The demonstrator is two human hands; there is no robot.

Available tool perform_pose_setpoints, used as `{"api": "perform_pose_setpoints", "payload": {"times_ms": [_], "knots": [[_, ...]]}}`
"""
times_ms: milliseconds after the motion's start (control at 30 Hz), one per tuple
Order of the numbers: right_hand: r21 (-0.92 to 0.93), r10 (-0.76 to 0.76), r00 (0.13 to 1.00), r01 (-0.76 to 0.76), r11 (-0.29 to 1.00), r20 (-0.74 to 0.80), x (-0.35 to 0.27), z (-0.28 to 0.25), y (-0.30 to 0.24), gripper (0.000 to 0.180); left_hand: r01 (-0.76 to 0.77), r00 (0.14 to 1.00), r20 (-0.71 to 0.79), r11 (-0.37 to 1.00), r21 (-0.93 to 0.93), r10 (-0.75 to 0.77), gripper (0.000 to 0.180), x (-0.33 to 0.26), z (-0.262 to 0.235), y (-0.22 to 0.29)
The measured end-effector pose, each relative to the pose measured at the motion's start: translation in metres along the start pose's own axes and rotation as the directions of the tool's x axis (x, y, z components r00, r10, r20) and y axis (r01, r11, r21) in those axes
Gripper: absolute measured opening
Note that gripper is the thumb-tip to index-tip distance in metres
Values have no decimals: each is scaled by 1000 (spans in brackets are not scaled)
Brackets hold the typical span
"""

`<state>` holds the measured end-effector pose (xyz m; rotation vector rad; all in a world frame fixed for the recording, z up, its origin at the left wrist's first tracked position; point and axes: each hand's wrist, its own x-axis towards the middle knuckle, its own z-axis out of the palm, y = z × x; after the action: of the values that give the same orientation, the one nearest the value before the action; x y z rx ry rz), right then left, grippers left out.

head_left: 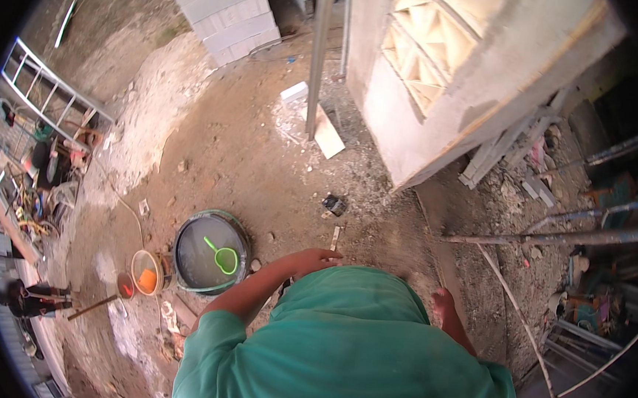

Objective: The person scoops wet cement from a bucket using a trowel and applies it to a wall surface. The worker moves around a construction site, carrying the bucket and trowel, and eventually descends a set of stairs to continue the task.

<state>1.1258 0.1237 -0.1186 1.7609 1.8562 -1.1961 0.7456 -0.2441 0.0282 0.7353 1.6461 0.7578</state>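
1. The left hand (316, 259) is open, with its fingers held flat and together. It holds nothing and hangs over the brown dirt ground (248, 157).
2. The right hand (443, 302) is partly hidden behind the green shirt (345, 349). It looks loosely curled and empty, but I cannot tell for sure.
3. Nearest the left hand is a round dark tub of grey water (208, 254). It sits on the ground just to the left of that hand, not touching it.
4. A small green plastic scoop with a long handle (222, 256) floats in the tub.
5. Just left of the tub stands a small orange bucket (147, 272). Beside that is a little red bowl (126, 286) with a wooden stick (89, 307) poking out.
6. A short white strip (335, 238) lies on the dirt just above the left hand. A small dark lump (333, 204) lies a bit past it.
7. Farther up, a grey metal pole (319, 51) stands up from the ground, with a flat pale board (328, 137) at its foot.
8. A pale concrete wall with patterned open blocks (446, 75) rises at the upper right.
9. A stack of white blocks (225, 11) sits at the top.
10. A silver metal ladder (46, 87) lies at the far left.
11. Long grey metal pipes (553, 236) reach across at the right, well away from both hands.
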Motion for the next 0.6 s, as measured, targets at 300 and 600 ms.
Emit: {"api": "perform_pose_setpoints", "payload": {"times_ms": [300,600], "knots": [[-183,-395,890,437,881,226,46,94,-142,49,97,961,-252,991,-87,-117,62,-55,-100,-65],[-145,124,972,-96,985,198,92,148,-283,29,186,913,-352,979,-86,-204,55,-17,-275,-136]]}}
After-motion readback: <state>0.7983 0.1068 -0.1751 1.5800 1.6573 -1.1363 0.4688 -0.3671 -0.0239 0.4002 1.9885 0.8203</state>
